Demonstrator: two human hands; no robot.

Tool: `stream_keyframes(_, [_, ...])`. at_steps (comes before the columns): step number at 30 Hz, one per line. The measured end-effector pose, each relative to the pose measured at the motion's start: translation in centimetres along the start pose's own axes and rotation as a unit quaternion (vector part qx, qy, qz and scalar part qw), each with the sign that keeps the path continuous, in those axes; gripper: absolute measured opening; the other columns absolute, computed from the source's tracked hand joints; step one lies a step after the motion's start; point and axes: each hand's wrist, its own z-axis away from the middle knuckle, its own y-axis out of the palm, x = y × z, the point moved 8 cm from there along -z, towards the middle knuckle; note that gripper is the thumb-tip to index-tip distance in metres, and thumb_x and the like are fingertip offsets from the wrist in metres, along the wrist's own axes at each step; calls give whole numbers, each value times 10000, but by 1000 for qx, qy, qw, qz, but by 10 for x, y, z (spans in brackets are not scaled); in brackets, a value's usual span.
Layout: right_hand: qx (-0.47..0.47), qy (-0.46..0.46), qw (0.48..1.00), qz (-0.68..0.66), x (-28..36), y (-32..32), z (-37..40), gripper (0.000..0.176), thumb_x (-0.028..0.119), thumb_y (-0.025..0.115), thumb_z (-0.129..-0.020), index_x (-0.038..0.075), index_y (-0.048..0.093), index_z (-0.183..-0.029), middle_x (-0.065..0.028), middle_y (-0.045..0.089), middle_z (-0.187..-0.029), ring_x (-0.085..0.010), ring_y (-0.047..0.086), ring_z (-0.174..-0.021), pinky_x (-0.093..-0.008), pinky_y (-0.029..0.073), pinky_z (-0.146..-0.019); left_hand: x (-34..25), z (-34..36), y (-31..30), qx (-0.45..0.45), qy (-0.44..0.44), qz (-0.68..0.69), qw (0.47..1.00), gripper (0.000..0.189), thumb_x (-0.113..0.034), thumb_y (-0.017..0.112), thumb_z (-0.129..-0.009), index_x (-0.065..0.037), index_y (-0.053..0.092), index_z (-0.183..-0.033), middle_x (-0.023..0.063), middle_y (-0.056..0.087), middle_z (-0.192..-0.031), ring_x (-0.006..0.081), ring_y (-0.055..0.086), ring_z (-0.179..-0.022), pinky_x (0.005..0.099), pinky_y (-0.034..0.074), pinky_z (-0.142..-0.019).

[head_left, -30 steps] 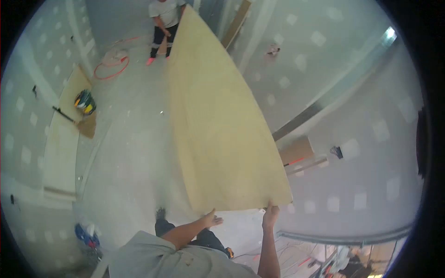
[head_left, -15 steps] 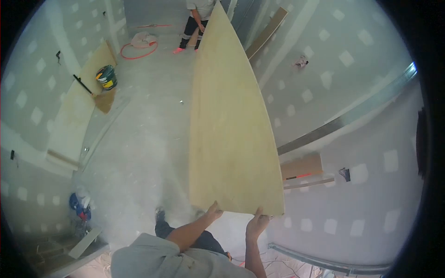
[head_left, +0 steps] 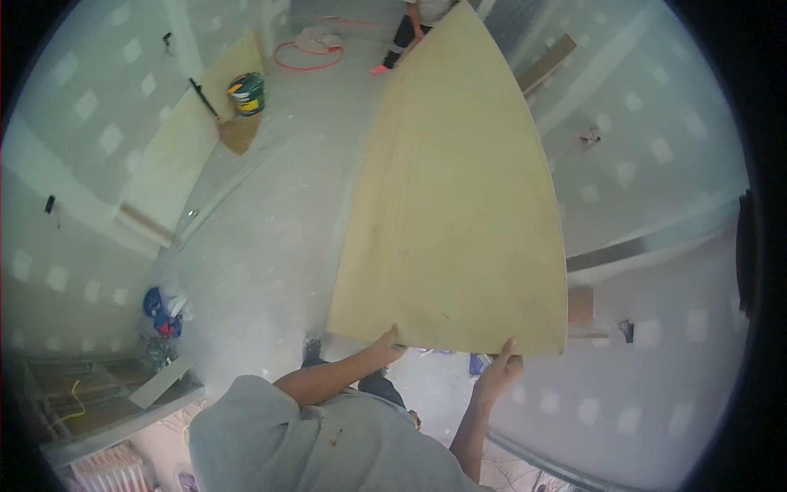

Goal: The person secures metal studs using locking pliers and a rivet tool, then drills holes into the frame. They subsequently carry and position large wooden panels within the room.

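A large pale-yellow board point(head_left: 459, 213) stretches away from me, its near edge at about waist height. My left hand point(head_left: 388, 346) is closed on that near edge, left of its middle, with the thumb on top. Near the right corner my right hand point(head_left: 501, 371) grips the same edge, thumb on the upper face. The fingers below the board are hidden. At the far end stands another person point(head_left: 428, 11), partly cut off by the frame, one arm reaching down beside the board.
A dark bucket point(head_left: 247, 93) stands by the left wall, near a leaning board point(head_left: 176, 164). A red hose point(head_left: 307, 67) lies coiled on the floor at the back. Blue and white items point(head_left: 164, 312) lie lower left. Right, a plank point(head_left: 548, 64) leans against the patched wall point(head_left: 656, 148).
The board's near end has shifted right in view and its face shows broader, more turned up towards me. Both hands keep their hold. My view has turned somewhat left.
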Motion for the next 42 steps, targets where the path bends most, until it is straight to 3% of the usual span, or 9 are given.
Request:
stream_keyframes(3, [2, -4, 1000, 25, -12, 19, 26, 498, 345, 497, -1078, -111, 629, -927, -66, 640, -783, -119, 541, -708, -302, 480, -636, -47, -7, -29, 68, 99, -288, 950, 462, -381, 440, -1071, -51, 442, -1395, 99, 538, -1385, 265, 517, -1291, 446, 447, -1115])
stream_keyframes(7, [52, 121, 977, 166, -88, 31, 64, 503, 366, 492, -1076, -119, 627, -1074, -115, 676, -938, -152, 627, -797, -313, 550, -742, -94, 17, -61, 40, 60, -114, 991, 459, -365, 422, -1084, -45, 426, -1413, 109, 518, -1411, 280, 503, -1306, 461, 431, -1124])
stream_keyframes(17, [-110, 330, 923, -165, -384, 90, 143, 380, 362, 559, -1045, -10, 615, -1095, -106, 667, -1007, -182, 645, -768, -310, 553, -642, -248, -91, -271, -157, 223, -170, 947, 427, -351, 490, -1062, -55, 502, -1369, 126, 573, -1361, 300, 544, -1263, 479, 487, -1057])
stream_keyframes(19, [-128, 386, 905, -127, -426, 115, 174, 367, 339, 571, -1040, -12, 608, -1144, -107, 660, -1062, -164, 642, -843, -318, 556, -685, -273, -95, -264, -72, 206, -209, 953, 450, -374, 487, -1054, -57, 496, -1374, 127, 573, -1366, 314, 535, -1279, 495, 485, -1057])
stream_keyframes(21, [-59, 378, 898, -217, -465, 149, 194, 390, 324, 560, -1048, -18, 570, -1234, -100, 658, -1079, -158, 636, -920, -341, 554, -762, -310, -130, -292, 269, -34, -80, 959, 460, -379, 452, -1062, -56, 489, -1387, 128, 564, -1389, 317, 520, -1308, 507, 469, -1075])
stream_keyframes(23, [-58, 397, 892, -207, -478, 173, 209, 442, 317, 537, -1060, -22, 505, -1342, -99, 656, -1136, -166, 627, -994, -378, 540, -839, -338, -124, -298, -96, 194, -219, 951, 476, -428, 451, -1054, -73, 518, -1364, 136, 618, -1319, 305, 608, -1207, 494, 515, -1030])
stream_keyframes(27, [-111, 409, 882, -208, -527, 194, 220, 474, 313, 519, -1070, -26, 463, -1396, -112, 633, -1229, -186, 616, -1067, -369, 519, -894, -351, -152, -299, -90, 148, -200, 964, 719, -576, 455, -1010, -59, 362, -1500, 192, 483, -1465, 345, 476, -1362, 558, 419, -1113])
stream_keyframes(29, [-136, 358, 907, -174, -579, 194, 215, 500, 320, 510, -1072, -30, 432, -1421, -119, 592, -1311, -185, 578, -1153, -341, 480, -958, -354, -148, -336, -375, 88, -213, 898, 1020, -728, 497, -914, -80, 106, -1597, 206, 262, -1605, 387, 263, -1490, 608, 292, -1175])
stream_keyframes(42, [-37, 667, 708, -230, -888, 224, 172, 637, 458, 597, -991, 84, 403, -1469, -126, 485, -1440, -315, 451, -1322, -511, 365, -1103, -459, 65, -404, -359, 127, -696, 608, 731, -530, 527, -997, -199, 235, -1580, 93, 318, -1600, 322, 336, -1449, 579, 363, -1090])
